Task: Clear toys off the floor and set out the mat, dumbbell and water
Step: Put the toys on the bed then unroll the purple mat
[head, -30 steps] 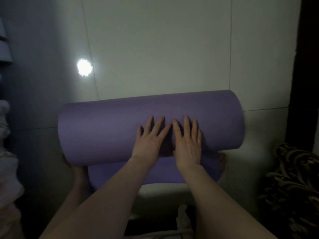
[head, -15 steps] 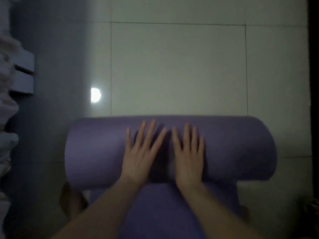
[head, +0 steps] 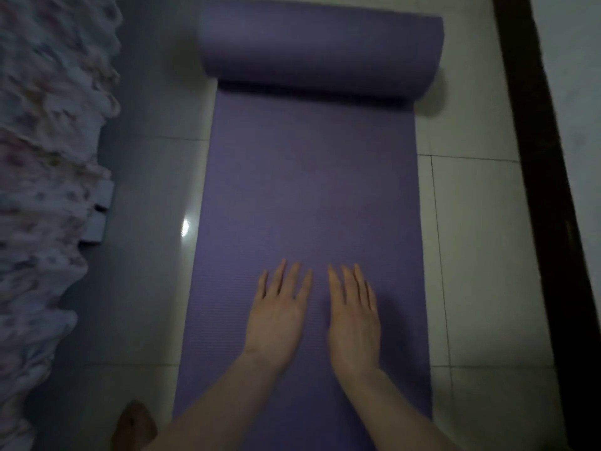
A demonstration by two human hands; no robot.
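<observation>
Mat (head: 312,196) just took off: a second ago both hands were pressed on the roll, now the roll (head: 320,48) sits well away at the far end with a long purple stretch lying flat on the tiled floor (head: 471,255). Left hand (head: 276,317) and right hand (head: 354,320) are spread flat, palms down, side by side on the near part. Roughly half unrolled, I'd say. Floral bedding (head: 45,177) hangs along the left, a dark frame (head: 536,157) runs close on the right. No dumbbell or water in view.
</observation>
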